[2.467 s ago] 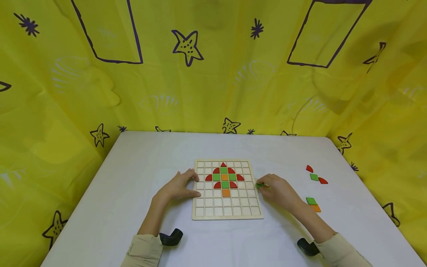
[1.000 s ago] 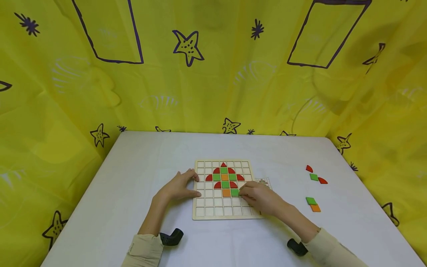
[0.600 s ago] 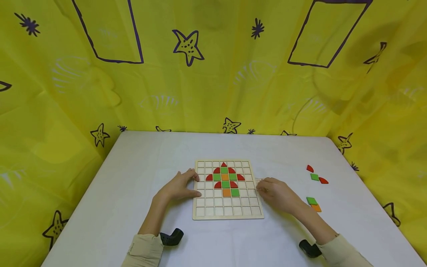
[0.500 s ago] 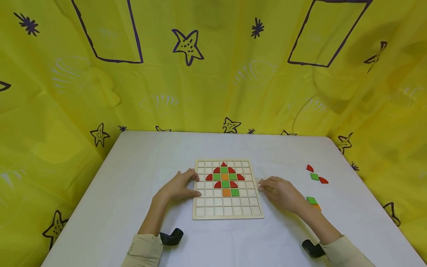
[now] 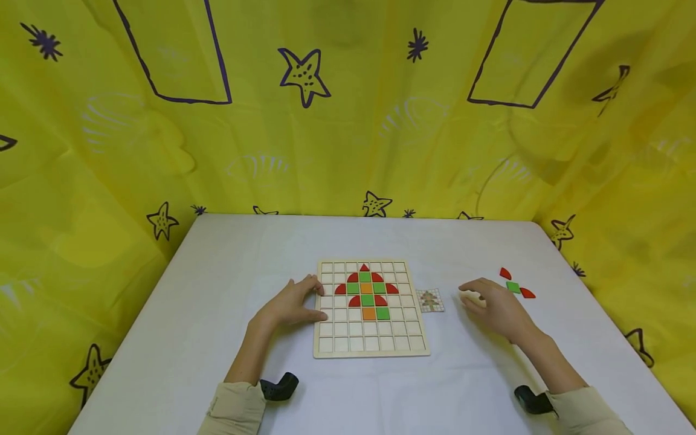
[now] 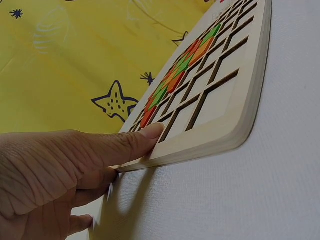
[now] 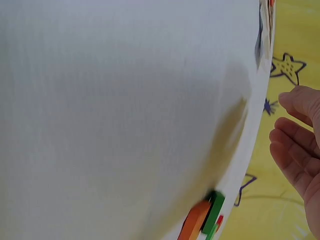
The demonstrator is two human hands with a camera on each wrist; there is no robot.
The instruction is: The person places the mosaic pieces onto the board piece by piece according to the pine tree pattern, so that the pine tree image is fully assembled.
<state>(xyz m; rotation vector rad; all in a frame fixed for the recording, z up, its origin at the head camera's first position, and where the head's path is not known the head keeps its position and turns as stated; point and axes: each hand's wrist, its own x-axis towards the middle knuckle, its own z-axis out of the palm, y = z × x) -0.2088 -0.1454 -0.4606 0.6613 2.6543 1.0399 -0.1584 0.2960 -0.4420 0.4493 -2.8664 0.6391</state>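
My left hand [image 5: 293, 304] holds the left edge of a square wooden grid board [image 5: 371, 353]. In the left wrist view its thumb [image 6: 135, 142] rests on the board's rim, other fingers against the side. Red, green and orange tiles form a tree-like pattern on the board, with an orange tile [image 5: 369, 314] and a green tile [image 5: 383, 313] side by side at its bottom. My right hand [image 5: 497, 308] hovers right of the board, fingers loosely bent, holding nothing. Between board and right hand lies a small card [image 5: 431, 300] with a printed tree.
Two red tiles [image 5: 505, 273] and a green tile [image 5: 513, 287] lie on the white table [image 5: 244, 241] beyond my right hand. An orange tile [image 7: 194, 220] and a green tile [image 7: 215, 210] show in the right wrist view, hidden in the head view. Yellow curtains [image 5: 348, 151] surround the table.
My right hand put a green tile beside the lower orange one and let go. It then touched the small card and drew away rightward, fingers parting. My left hand stayed on the board.
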